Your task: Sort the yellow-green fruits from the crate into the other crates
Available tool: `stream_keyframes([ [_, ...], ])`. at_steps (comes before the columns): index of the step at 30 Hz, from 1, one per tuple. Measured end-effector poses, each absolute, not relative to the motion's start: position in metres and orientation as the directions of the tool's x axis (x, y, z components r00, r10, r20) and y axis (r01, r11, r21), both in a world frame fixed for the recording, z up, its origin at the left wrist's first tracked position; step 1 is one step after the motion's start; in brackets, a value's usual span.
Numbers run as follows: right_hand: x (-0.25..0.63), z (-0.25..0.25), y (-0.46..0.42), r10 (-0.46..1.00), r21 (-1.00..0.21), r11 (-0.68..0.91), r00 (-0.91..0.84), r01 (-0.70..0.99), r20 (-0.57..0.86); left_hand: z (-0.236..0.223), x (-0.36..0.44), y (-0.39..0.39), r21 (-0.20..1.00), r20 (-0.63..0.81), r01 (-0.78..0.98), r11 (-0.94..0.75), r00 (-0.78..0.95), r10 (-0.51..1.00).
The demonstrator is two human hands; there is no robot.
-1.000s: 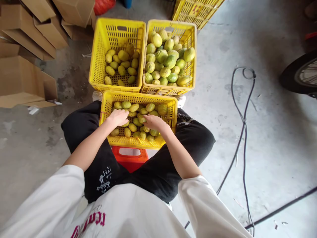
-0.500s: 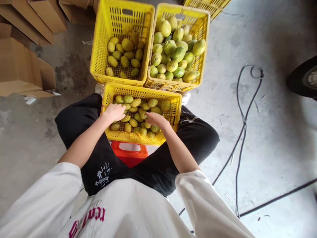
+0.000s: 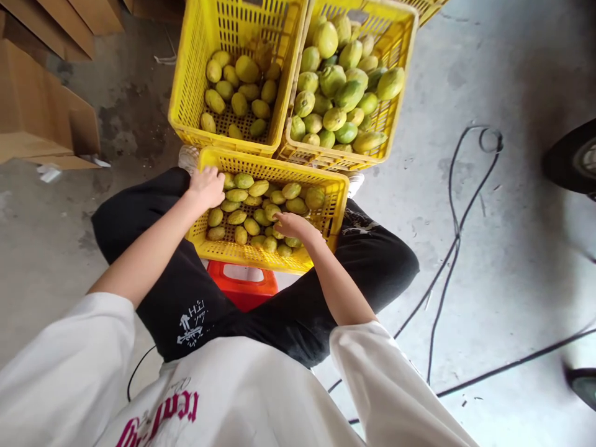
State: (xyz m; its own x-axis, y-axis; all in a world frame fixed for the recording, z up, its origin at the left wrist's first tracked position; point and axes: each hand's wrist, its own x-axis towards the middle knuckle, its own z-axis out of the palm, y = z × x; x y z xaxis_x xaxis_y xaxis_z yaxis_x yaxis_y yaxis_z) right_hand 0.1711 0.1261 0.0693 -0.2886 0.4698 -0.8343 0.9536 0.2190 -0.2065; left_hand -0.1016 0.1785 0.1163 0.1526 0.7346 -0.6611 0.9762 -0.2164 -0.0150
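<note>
A low yellow plastic crate (image 3: 321,256) stands between my knees, with many small green-yellow papayas (image 3: 252,226) on its bottom. Over the crate's left end is my left hand (image 3: 208,187), fingers a little apart beside the far left corner; no fruit shows in it. My right hand (image 3: 298,227) reaches in from the right. Its fingers stretch leftward and touch papayas near the middle; the undersides of the fingers are hidden.
Beyond it stand two taller yellow crates: the left one (image 3: 186,93) holds scattered papayas, the right one (image 3: 403,68) a heap of larger ones. A red stool (image 3: 244,292) is below the near crate. Cardboard boxes (image 3: 37,105) lie left; black cable (image 3: 454,239) and a wheel (image 3: 575,155) are right.
My left hand has drawn back leftward from over the papayas to the crate's left end. My right hand stays nearly in place. The view has shifted slightly.
</note>
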Motion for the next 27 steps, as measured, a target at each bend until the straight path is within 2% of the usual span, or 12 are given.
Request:
stream_keyframes([
  [3, 0.169, 0.074, 0.126, 0.474, -0.205, 0.23, -0.293, 0.951, -0.83, 0.099, -0.124, 0.213, -0.044, -0.609, 0.991, -0.129, 0.076, 0.789],
  [8, 0.167, 0.085, 0.125, 0.493, -0.17, 0.222, -0.261, 0.96, -0.83, 0.076, -0.152, 0.267, 0.002, -0.503, 1.0, -0.023, 0.02, 0.864],
  [14, 0.162, 0.095, 0.126, 0.498, -0.15, 0.247, -0.258, 0.957, -0.828, 0.053, -0.147, 0.296, 0.108, -0.578, 0.991, -0.077, 0.125, 0.807],
  [23, 0.153, 0.096, 0.13, 0.432, -0.155, 0.285, -0.271, 0.946, -0.86, 0.058, -0.118, 0.308, 0.059, -0.618, 0.997, -0.057, 0.081, 0.782],
  [27, 0.155, 0.093, 0.131, 0.434, -0.132, 0.276, -0.246, 0.952, -0.867, 0.058, -0.106, 0.302, 0.081, -0.648, 0.994, -0.078, 0.112, 0.753],
])
